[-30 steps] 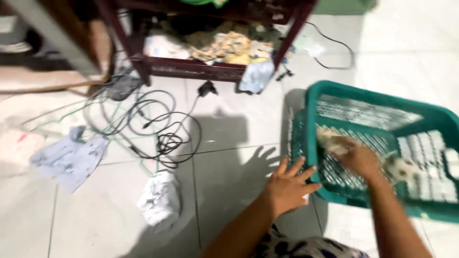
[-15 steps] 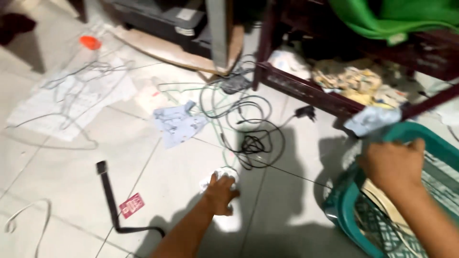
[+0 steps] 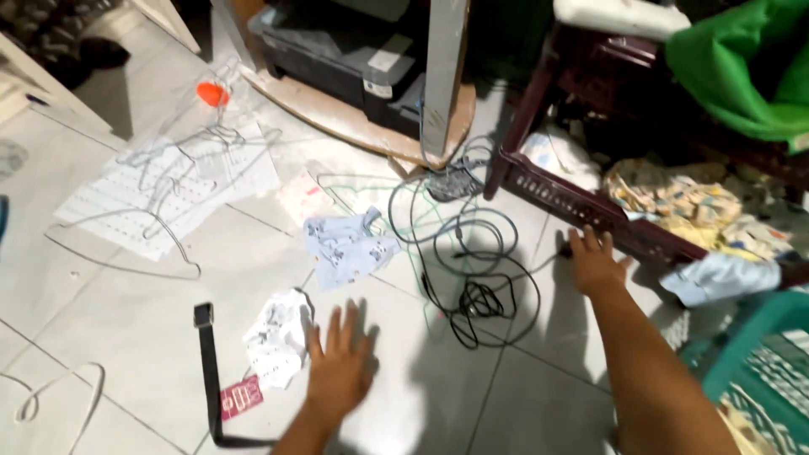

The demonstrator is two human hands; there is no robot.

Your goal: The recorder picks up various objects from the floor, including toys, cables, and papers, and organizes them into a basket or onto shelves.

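The left hand [image 3: 339,371] hovers low over the floor [image 3: 118,337] with its fingers [image 3: 330,330] spread wide and holding nothing; the crumpled white cloth [image 3: 276,337] lies just beside them, toward the thumbless outer edge, apparently not touching. The right hand [image 3: 595,263] is also open and empty, fingers splayed, reaching toward the rim of the dark crate [image 3: 590,209], which sits just ahead of its fingertips.

Risks, as a judgement: the black cable [image 3: 472,278] coils on the floor between the two hands, so a sweeping reach with either one could snag a loop and drag the plug or the tangle along. The black strap [image 3: 207,362] and a small red tag [image 3: 241,396] lie close behind the left fingers and could be scooped up with the cloth. Wire hangers [image 3: 160,244] farther out from the left fingers could catch on fabric. The frame is blurred, so fine contact cannot be told.

Containers: the dark crate holds a heap of mixed cloth, a pale bundle at its near-left end and yellowish patterned pieces [image 3: 674,198] farther right, with a light blue piece [image 3: 725,276] spilling over its front rim. The green basket [image 3: 758,345], to the outer side of the right forearm, shows patterned fabric at its bottom edge. A blue printed cloth [image 3: 347,246] lies ahead of the left fingers.
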